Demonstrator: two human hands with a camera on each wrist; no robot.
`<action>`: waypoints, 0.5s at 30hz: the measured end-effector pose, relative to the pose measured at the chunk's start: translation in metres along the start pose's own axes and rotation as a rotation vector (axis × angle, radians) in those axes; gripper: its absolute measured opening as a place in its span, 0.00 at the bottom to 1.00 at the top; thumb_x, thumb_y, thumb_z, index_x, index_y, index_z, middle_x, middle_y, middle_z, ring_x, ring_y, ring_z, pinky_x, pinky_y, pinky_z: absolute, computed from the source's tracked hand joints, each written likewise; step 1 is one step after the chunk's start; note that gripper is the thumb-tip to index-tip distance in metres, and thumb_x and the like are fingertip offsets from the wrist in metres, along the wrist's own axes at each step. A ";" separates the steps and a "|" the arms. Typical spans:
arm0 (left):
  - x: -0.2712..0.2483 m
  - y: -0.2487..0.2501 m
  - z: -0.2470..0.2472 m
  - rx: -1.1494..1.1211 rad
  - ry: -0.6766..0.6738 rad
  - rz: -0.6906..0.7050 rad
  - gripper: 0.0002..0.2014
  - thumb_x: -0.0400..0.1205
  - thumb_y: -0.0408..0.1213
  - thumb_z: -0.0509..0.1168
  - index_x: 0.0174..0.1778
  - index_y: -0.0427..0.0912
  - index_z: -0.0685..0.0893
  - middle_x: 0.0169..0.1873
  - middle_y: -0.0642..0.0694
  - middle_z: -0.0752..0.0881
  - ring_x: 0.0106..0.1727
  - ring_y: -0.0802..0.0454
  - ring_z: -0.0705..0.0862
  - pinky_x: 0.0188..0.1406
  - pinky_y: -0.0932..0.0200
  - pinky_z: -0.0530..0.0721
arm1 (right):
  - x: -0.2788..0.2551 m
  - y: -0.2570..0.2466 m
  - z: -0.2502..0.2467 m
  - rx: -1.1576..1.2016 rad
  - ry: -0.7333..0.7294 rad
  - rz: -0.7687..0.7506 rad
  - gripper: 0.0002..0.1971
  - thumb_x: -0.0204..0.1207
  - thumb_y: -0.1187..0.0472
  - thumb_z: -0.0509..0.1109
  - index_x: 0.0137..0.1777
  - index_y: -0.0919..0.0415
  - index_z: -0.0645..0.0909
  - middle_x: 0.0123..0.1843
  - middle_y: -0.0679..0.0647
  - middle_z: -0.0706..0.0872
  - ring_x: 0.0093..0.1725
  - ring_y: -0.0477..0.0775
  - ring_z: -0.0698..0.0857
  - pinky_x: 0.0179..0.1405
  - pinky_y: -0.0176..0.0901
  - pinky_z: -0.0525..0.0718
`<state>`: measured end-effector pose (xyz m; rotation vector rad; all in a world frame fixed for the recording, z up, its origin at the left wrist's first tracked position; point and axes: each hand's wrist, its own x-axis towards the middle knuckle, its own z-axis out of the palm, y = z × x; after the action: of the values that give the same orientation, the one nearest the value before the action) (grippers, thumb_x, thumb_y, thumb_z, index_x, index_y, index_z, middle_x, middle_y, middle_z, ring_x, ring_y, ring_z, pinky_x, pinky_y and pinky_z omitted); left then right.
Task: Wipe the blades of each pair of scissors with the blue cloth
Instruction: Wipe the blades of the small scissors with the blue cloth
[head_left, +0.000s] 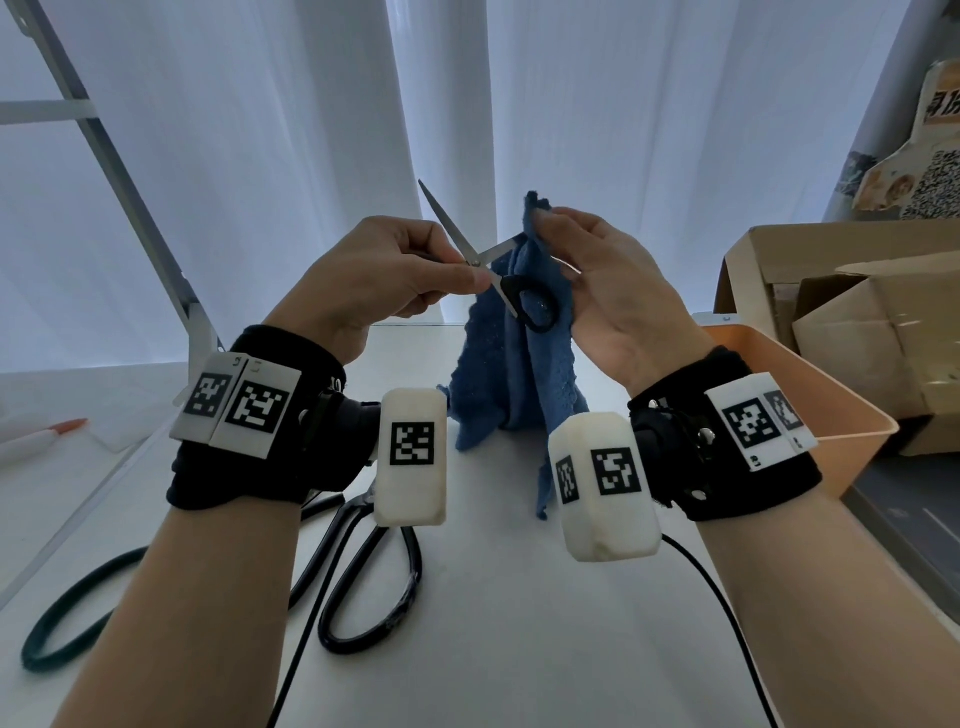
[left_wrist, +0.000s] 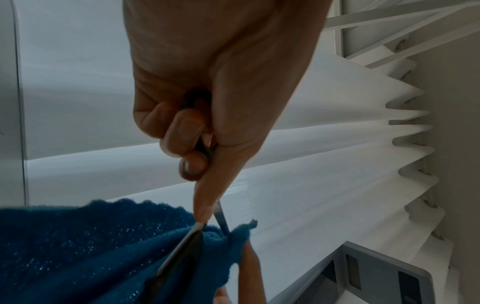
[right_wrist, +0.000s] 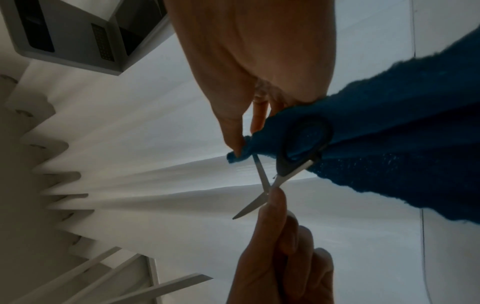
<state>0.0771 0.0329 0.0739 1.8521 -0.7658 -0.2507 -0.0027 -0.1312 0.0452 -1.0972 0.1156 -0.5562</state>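
Left hand: the left hand (head_left: 374, 275) has its fingers (left_wrist: 182, 131) curled round one handle of the small scissors (head_left: 480, 260), thumb laid along the pivot; the scissors are held up in the air, blades spread wide.
Right hand: the right hand (head_left: 613, 291) pinches the blue cloth (head_left: 514, 364) between thumb and fingertips (right_wrist: 235, 144), closed over the tip half of one blade; the rest of the cloth hangs down below the fingers to the bench (head_left: 493, 623).
Free blade: it points up and away from the left fingers, bare, nothing touching it.
Free handle: the black loop hangs just below the right palm, in front of the cloth.
Step in hand: by my reading, wiping the first blade of the small pair.
Doing it well: keep cloth between skin and edge, draw from pivot out to tip along the flat of the blade, hold the pivot steady with the left thumb so the blades cannot snap together, then repeat on the bare blade.
Other scissors: the large black scissors (head_left: 363, 561) lie on the bench under the left wrist, apart from both hands.
Containers: an orange bin (head_left: 810, 374) sits beside the right wrist, its inside hidden; beyond it a cardboard box (head_left: 753, 270) stands open with a smaller carton in it.
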 end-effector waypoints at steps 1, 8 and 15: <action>0.000 0.000 0.000 -0.001 0.002 0.001 0.13 0.71 0.37 0.81 0.31 0.45 0.82 0.41 0.37 0.81 0.31 0.54 0.71 0.36 0.60 0.70 | -0.001 0.000 0.000 -0.005 -0.006 -0.008 0.12 0.79 0.65 0.74 0.61 0.63 0.78 0.43 0.56 0.89 0.41 0.54 0.89 0.39 0.46 0.89; 0.001 0.000 0.002 0.005 -0.016 -0.007 0.13 0.72 0.36 0.81 0.31 0.45 0.81 0.40 0.38 0.81 0.33 0.52 0.73 0.38 0.61 0.73 | -0.004 -0.004 0.001 -0.020 0.050 -0.055 0.07 0.79 0.72 0.71 0.45 0.61 0.80 0.40 0.56 0.88 0.31 0.49 0.89 0.27 0.36 0.85; 0.001 -0.001 0.002 0.012 -0.005 -0.012 0.13 0.72 0.36 0.81 0.32 0.44 0.81 0.41 0.37 0.81 0.32 0.54 0.73 0.36 0.62 0.73 | -0.004 -0.001 0.003 -0.024 0.016 -0.051 0.04 0.81 0.70 0.71 0.52 0.63 0.82 0.43 0.58 0.90 0.34 0.51 0.90 0.31 0.39 0.88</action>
<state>0.0775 0.0310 0.0721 1.8682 -0.7611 -0.2590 -0.0057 -0.1276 0.0468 -1.1214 0.1089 -0.6109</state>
